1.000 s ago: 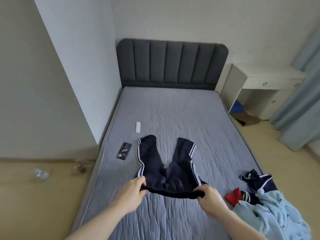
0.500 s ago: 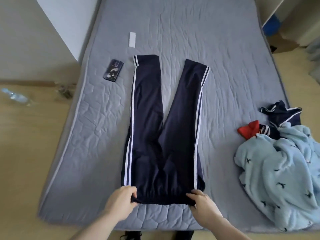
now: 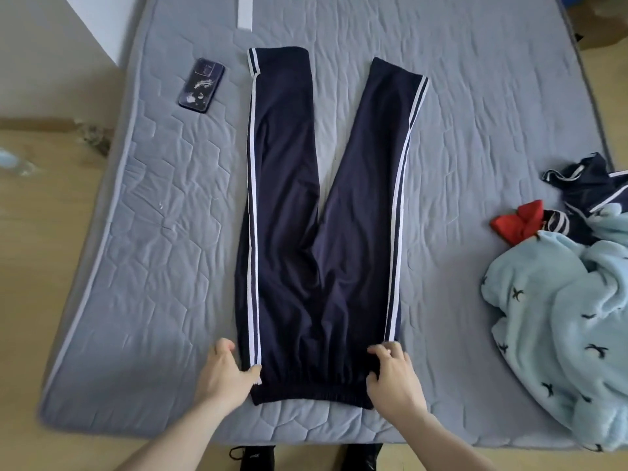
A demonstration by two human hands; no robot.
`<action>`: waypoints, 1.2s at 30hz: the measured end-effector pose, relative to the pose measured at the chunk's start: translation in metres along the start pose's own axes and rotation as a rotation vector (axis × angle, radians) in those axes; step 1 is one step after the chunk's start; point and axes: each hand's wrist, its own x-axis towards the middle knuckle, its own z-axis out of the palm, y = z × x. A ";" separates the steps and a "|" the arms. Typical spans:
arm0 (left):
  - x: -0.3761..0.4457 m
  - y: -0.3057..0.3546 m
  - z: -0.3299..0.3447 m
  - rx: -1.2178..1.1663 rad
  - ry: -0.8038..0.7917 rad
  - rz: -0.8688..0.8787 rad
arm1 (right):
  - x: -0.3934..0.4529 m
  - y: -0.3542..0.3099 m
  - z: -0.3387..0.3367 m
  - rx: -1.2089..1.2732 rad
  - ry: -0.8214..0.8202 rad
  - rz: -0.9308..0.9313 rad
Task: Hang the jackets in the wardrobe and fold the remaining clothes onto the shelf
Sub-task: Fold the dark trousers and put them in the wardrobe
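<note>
Navy track pants [image 3: 299, 232] with white side stripes lie flat on the grey quilted mattress [image 3: 153, 232]. Their legs spread in a V away from me and the elastic waistband is nearest me. My left hand [image 3: 224, 375] pinches the waistband's left corner, thumb on top of the fabric. At the right corner, my right hand [image 3: 396, 382] grips the waistband with curled fingers. A heap of clothes lies at the right: a light blue fleece garment [image 3: 560, 317], a navy striped garment [image 3: 591, 185] and a red piece [image 3: 516, 224]. No wardrobe or shelf is in view.
A dark phone [image 3: 201, 86] lies on the mattress left of the pants, and a white strip [image 3: 245, 11] lies beyond it. The mattress's near edge is just below my hands, with dark shoes [image 3: 255, 457] on the wooden floor. A plastic bottle [image 3: 13, 161] lies far left.
I pulled the pants toward me and laid them out flat, legs straightened. My view tilted down onto the mattress, and both hands stayed at the waistband corners.
</note>
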 end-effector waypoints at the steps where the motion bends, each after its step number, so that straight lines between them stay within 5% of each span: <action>1: 0.003 0.000 0.001 -0.017 -0.053 -0.067 | 0.005 -0.001 -0.002 -0.003 0.009 -0.002; 5: 0.010 0.012 0.011 -0.146 -0.296 -0.210 | 0.018 0.010 0.003 -0.064 -0.280 0.048; 7: 0.008 0.020 0.016 -0.206 -0.273 -0.217 | 0.021 0.017 0.006 -0.015 -0.367 0.080; 12: -0.010 0.048 0.004 -0.378 -0.050 -0.138 | 0.023 0.024 -0.006 0.092 -0.312 0.091; 19: -0.055 0.119 -0.022 -0.529 -0.045 0.241 | 0.020 0.030 -0.055 0.231 -0.132 0.113; 28: -0.084 0.228 0.018 0.129 -0.092 0.590 | 0.025 0.060 -0.119 0.333 0.072 0.193; 32: -0.068 0.247 0.047 0.457 -0.361 0.628 | 0.032 0.074 -0.122 0.331 0.087 0.247; 36: -0.024 0.249 0.041 0.358 -0.609 0.519 | 0.050 0.068 -0.120 0.320 0.066 0.208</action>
